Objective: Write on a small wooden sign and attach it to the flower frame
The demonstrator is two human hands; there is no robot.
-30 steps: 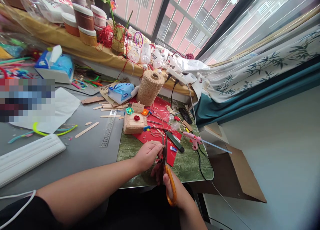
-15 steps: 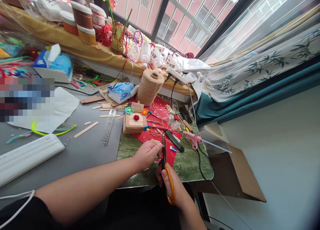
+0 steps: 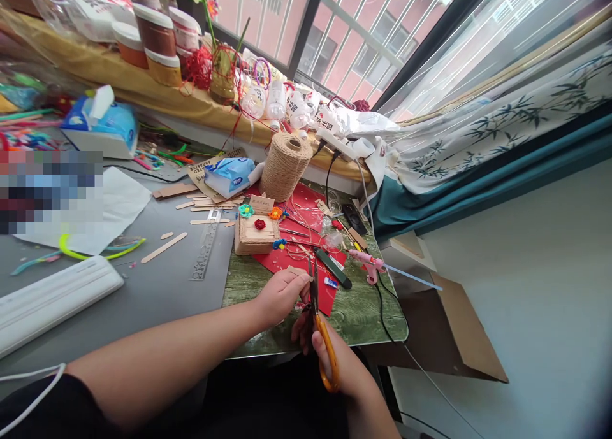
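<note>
My left hand pinches a small flat tan piece, either card or thin wood; I cannot tell which. My right hand grips orange-handled scissors, with thumb and fingers at the handles. The scissor blades point away from me, slightly parted, beside the tan piece's right end. Whether they touch it is hard to make out. Just beyond my hands sits a twine-wrapped box decorated with a dark red flower, a teal flower, an orange flower and a blue flower.
Behind the box stands a large twine spool. A green cutter and a pink glue gun lie to the right, over red paper. On the left are a clear ruler, craft sticks and a white keyboard-like object.
The fingers of my right hand have spread left and down, and the scissors have opened a little. My left hand and the tan piece have stayed nearly still.
</note>
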